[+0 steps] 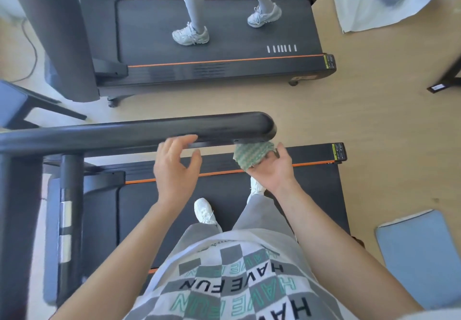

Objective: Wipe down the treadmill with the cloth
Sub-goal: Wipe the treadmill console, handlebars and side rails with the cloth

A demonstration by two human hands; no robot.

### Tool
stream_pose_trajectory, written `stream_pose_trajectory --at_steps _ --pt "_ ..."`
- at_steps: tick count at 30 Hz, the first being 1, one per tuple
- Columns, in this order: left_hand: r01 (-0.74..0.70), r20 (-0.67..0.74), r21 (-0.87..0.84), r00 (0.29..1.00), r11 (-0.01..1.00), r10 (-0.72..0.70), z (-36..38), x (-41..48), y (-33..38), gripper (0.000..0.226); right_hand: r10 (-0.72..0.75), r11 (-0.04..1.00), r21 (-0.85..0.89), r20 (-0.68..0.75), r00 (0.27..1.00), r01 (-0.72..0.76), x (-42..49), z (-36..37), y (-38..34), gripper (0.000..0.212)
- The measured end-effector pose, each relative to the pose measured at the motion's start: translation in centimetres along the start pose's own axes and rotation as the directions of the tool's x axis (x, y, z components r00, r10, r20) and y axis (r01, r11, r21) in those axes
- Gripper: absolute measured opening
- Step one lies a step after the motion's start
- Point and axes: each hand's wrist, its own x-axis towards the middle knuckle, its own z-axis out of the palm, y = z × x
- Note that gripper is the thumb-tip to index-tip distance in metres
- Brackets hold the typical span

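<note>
The floor [374,110] is pale wood, and it shows between and around the machines; at the far left a thin cable [33,52] curves over it, and below that stands a grey-blue panel [12,105] on a black stand. I stand on the belt [162,207] of my treadmill [311,195], black with an orange stripe [219,173] along its far edge; one white shoe [204,211] of mine shows on the belt. The black rail [149,130] crosses in front of me from the left and ends in a rounded tip. My left hand [174,170] is released, the fingers spread and relaxed, the fingertips touching the near edge of the rail; it holds nothing. Just to the right, my right hand [272,170] grasps the cloth [252,153], green with a pale pattern; the cloth is bunched over my fingers and pressed up against the underside of the rail near its tip. Beyond the rail a second treadmill [224,69] lies parallel to mine; a person [192,10] in grey socks and white shoes stands on it. At the top right a white sheet [369,13] lies on the floor with something grey on it; at the lower right lies a light blue mat [419,252], near my treadmill.
</note>
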Motion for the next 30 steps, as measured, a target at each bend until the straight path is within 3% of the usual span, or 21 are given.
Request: stream_pose_trajectory --at_steps 4,8,14,18,21,26,30 --pt "-0.198 -0.069 0.286 0.972 0.938 0.226 -0.8 2.4 -2.2 0.035 -0.03 0.992 0.122 0.043 0.999 0.024 0.1 -0.5 -0.5 0.065" --pt "-0.207 0.051 0.431 0.977 0.878 0.206 -0.6 3.0 -4.9 0.047 -0.055 0.987 0.154 0.108 0.993 0.038 0.4 -0.5 -0.7 0.066" --pt "-0.254 0.086 0.458 0.967 0.852 0.241 -0.2 2.2 -6.3 0.056 0.098 0.995 -0.028 0.256 0.962 -0.094 0.3 1.3 2.1 0.077" --pt "-0.267 0.098 0.452 0.963 0.851 0.25 -0.5 2.4 -6.5 0.06 0.073 0.986 0.131 0.241 0.968 -0.107 0.2 1.4 2.1 0.081" --pt "-0.274 0.103 0.447 0.961 0.852 0.255 -0.5 2.3 -6.6 0.062 -0.024 0.974 0.225 0.194 0.981 -0.021 0.4 1.1 0.3 0.08" --pt "-0.28 0.105 0.445 0.96 0.851 0.261 -0.6 2.4 -6.7 0.062 -0.099 0.971 0.232 0.159 0.982 0.061 0.8 1.3 -0.6 0.075" --pt "-0.368 0.156 0.464 0.93 0.806 0.334 -1.8 3.0 -6.9 0.057 -0.049 0.964 0.264 0.167 0.985 0.003 1.1 3.1 2.7 0.077"
